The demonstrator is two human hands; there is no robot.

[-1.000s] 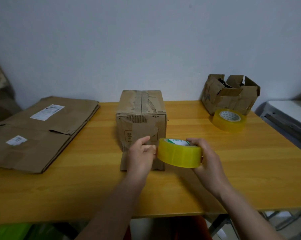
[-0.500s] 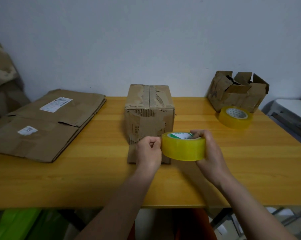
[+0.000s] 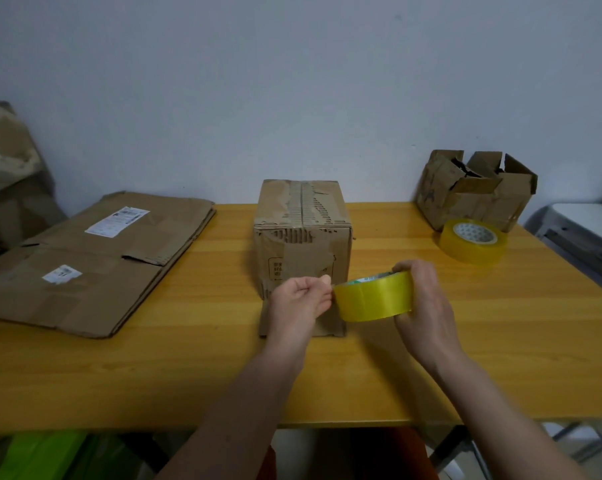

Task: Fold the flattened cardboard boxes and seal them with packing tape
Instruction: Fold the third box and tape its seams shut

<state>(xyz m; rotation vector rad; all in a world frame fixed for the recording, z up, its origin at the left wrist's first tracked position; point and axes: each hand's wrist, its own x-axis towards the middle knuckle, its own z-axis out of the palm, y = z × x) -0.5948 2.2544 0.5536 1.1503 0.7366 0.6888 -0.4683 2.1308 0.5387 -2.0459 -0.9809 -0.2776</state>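
Observation:
A folded cardboard box (image 3: 301, 230) stands upright in the middle of the yellow table (image 3: 500, 327), its top flaps closed and one front flap lying flat on the table. My right hand (image 3: 424, 303) grips a yellow roll of packing tape (image 3: 374, 299) just in front of the box. My left hand (image 3: 301, 301) is curled at the roll's left edge, thumb and fingertips pinching at the tape there. Flattened cardboard boxes (image 3: 95, 261) with white labels lie stacked on the table's left side.
A second roll of yellow tape (image 3: 472, 240) lies flat at the back right, in front of a small crumpled open box (image 3: 476, 190). More cardboard (image 3: 5, 168) leans at the far left. A white surface (image 3: 590, 230) sits beyond the table's right edge.
The tape roll has tilted a little in my right hand. My left thumb and fingers have closed onto the roll's left edge. The camera has moved, so the whole scene sits differently.

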